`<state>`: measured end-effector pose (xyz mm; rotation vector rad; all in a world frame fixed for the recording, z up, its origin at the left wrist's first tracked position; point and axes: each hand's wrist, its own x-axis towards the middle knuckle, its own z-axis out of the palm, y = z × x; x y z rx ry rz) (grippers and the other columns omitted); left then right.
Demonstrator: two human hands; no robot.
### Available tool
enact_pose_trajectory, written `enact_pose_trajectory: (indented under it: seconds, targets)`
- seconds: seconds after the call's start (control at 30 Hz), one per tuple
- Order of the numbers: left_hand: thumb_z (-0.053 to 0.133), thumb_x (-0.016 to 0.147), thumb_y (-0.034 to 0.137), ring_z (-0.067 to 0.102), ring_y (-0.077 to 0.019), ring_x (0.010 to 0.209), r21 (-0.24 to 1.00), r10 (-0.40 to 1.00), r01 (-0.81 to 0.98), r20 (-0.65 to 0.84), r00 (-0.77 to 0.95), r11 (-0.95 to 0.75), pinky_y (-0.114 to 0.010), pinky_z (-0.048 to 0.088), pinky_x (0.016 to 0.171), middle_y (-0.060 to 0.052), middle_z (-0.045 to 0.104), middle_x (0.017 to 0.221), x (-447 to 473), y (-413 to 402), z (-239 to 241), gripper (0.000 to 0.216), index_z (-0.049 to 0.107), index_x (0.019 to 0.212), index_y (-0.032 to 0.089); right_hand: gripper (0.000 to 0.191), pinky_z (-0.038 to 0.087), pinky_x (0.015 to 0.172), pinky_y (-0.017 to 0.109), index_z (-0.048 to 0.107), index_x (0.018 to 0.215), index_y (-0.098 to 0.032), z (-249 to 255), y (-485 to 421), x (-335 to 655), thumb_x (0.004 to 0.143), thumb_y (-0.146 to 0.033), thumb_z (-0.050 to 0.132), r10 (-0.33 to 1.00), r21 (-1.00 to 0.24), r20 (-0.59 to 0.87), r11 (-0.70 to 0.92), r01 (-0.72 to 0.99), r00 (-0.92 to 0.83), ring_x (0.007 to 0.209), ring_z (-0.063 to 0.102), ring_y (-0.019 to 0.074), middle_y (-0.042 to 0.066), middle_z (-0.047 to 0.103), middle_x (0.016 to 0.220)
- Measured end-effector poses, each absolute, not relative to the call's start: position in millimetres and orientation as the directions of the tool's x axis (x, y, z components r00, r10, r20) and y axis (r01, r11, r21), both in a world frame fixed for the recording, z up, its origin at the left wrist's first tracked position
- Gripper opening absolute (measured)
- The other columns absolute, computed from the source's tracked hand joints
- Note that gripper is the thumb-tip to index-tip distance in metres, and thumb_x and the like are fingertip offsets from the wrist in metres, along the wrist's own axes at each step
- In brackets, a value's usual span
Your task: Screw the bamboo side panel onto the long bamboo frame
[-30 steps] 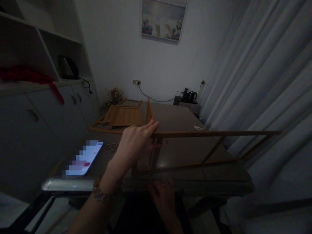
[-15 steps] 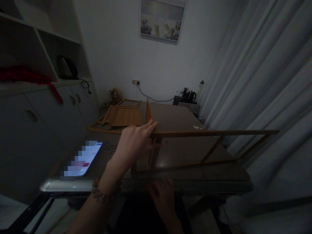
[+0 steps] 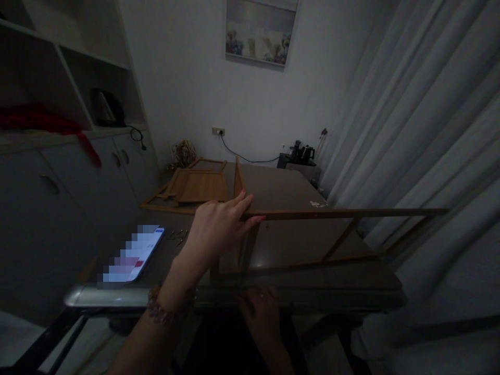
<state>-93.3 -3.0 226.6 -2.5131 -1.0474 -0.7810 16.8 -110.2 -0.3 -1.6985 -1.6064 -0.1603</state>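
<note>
The right hand (image 3: 261,312) is low at the table's (image 3: 281,187) near edge; its grip cannot be told. Just beyond, the left hand (image 3: 216,224) has thumb and fingers closed over the left end of a wooden frame (image 3: 304,214), whose long rails run right along that edge. The tabletop stretches beyond. Slatted panels (image 3: 203,186) lie far left. In the left shelf unit (image 3: 74,86), one compartment holds red cloth (image 3: 39,117), another a kettle (image 3: 105,107).
</note>
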Motion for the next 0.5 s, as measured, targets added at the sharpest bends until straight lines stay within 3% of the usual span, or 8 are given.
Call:
enact_pose_trajectory:
  seconds: [0.13,0.5]
  targets:
    - [0.039,0.080,0.069,0.069,-0.0287,0.081,-0.075,0.545,0.710,0.586,0.599,-0.700,-0.038,0.049,0.059,-0.006,0.059,0.127,-93.3,-4.3,227.4,0.066,0.053,0.127,0.023,0.029,0.032,0.078,0.032,0.060,0.072,-0.023,0.2,-110.6,16.1,0.094,-0.036,0.048,0.788,-0.440,0.584,0.103,0.892,0.197,0.071,0.059,0.0175,-0.002,0.067,0.068]
    - [0.051,0.082,0.056,0.068,-0.0274,0.084,-0.057,0.559,0.708,0.570,0.602,-0.704,-0.037,0.049,0.063,-0.007,0.058,0.129,-94.8,0.2,225.1,0.057,0.052,0.128,0.024,0.029,0.033,0.078,0.032,0.060,0.070,-0.023,5.5,-111.0,14.8,0.094,-0.034,0.050,0.783,-0.443,0.590,0.109,0.890,0.198,0.070,0.059,0.0167,-0.002,0.067,0.068]
